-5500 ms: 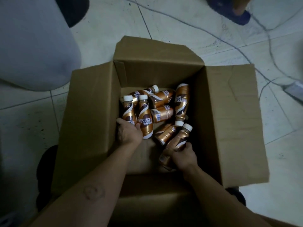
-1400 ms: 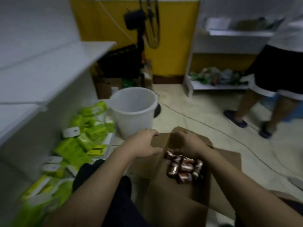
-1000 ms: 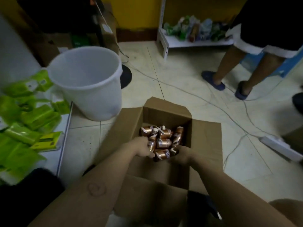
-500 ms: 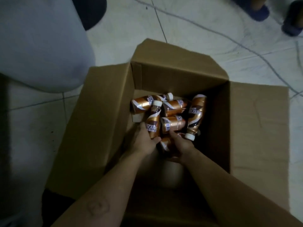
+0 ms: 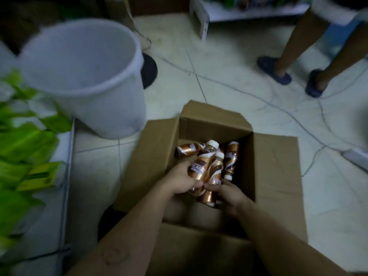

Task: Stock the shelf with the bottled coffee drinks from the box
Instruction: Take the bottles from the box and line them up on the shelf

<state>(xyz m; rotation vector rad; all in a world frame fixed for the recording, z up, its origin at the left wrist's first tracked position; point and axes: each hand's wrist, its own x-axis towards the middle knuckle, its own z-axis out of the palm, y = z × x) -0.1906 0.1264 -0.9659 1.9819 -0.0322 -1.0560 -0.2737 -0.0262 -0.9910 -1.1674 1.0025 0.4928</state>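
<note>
An open cardboard box sits on the tiled floor in front of me. Inside lie several gold and brown coffee bottles with white caps. My left hand is closed around one bottle, raised with its cap pointing away from me. My right hand grips another bottle right beside it, also lifted. A further bottle lies cap toward me by the box's right wall, and one bottle lies across the far left corner.
A large white bucket stands on the floor just left of the box. Green packets lie on a low white shelf at the left. Another person's legs in blue sandals stand at the upper right. Thin cables cross the floor.
Both hands have closed on bottles and lifted them from the pile. My view has tilted up, so the bucket, green packets and the other person's legs now show.
</note>
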